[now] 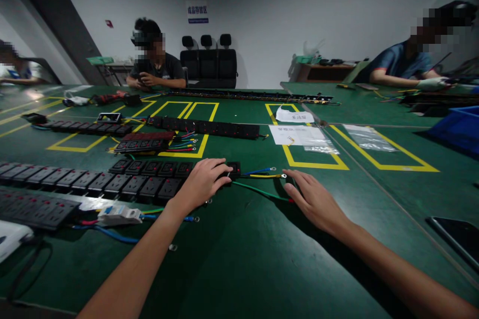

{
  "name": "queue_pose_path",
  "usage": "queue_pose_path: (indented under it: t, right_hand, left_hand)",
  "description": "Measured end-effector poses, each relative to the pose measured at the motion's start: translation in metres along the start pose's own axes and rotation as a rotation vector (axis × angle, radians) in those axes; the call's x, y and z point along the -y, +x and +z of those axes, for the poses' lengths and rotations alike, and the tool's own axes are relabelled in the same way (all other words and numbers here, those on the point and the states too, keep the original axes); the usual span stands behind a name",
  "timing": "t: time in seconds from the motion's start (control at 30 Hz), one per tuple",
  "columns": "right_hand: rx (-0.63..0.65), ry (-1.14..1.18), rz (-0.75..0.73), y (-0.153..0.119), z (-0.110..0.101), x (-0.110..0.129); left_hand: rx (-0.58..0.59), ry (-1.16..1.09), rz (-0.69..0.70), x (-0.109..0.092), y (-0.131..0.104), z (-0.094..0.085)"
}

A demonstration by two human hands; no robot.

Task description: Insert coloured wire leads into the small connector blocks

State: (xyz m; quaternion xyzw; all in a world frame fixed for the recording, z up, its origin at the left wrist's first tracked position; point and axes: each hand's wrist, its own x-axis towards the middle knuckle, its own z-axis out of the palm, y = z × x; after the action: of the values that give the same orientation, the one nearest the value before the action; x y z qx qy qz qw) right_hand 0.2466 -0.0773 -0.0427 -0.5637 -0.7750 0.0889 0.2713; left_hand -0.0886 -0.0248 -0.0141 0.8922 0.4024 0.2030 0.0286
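The socket strip (153, 167) lies with its long axis on the 9-to-3 o'clock line. My left hand (207, 179), the nearer, touches its 3 o'clock end, fingers over the top, thumb beside; I cannot tell whether they pinch. My right hand (312, 197) is at 3 o'clock of that end, thumb and forefinger spread slightly, just beside the yellow wire's ring terminal (284, 176).

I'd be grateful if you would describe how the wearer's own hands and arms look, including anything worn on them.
Both the left hand and the right hand are ungloved. The forearms are bare, with no sleeves in view, and neither wrist shows a watch or band.
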Motion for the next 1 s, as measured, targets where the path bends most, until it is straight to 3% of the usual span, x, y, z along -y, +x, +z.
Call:
queue_pose_path:
  t: [0.4,1.0]
  right_hand:
    - [0.040,-0.033,0.003,0.000,-0.003,0.000]
    - [0.096,-0.149,-0.068,-0.003,-0.006,0.000]
  left_hand:
    - [-0.006,0.060,-0.038,-0.011,0.003,-0.003]
    - [-0.007,-0.021,-0.012,-0.007,-0.002,-0.005]
